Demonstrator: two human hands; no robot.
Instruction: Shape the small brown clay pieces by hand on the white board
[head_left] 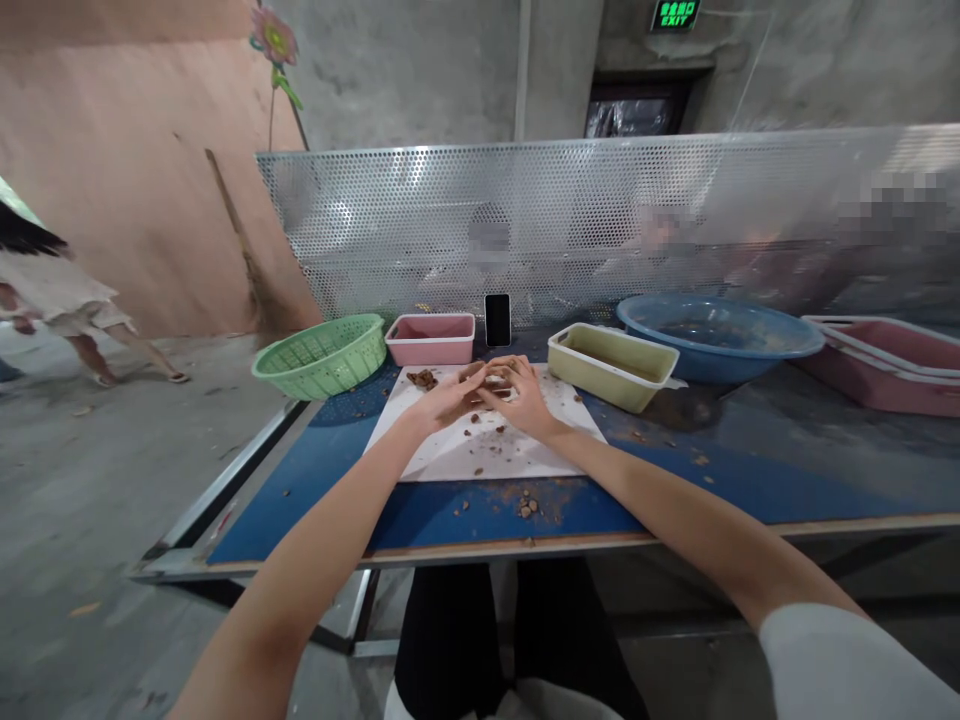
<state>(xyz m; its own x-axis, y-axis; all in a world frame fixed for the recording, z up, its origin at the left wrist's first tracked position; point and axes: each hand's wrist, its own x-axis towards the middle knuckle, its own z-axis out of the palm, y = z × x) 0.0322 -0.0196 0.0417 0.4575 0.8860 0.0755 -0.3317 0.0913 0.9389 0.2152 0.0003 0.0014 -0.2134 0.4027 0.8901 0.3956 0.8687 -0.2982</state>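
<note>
Both hands meet over a white board lying on the blue tabletop. My left hand has its fingers curled inward, tips close to those of my right hand, which arches over from the other side. Between the fingers something small and brownish shows in part; its kind I cannot make out. A little brown heap of clumps sits at the board's far left. Brown crumbs lie scattered on the board below the hands.
Behind the board stand a green basket, a pink bin, a phone, an olive bin, a blue basin and pink bins. More crumbs lie near the table's front edge. A person is at far left.
</note>
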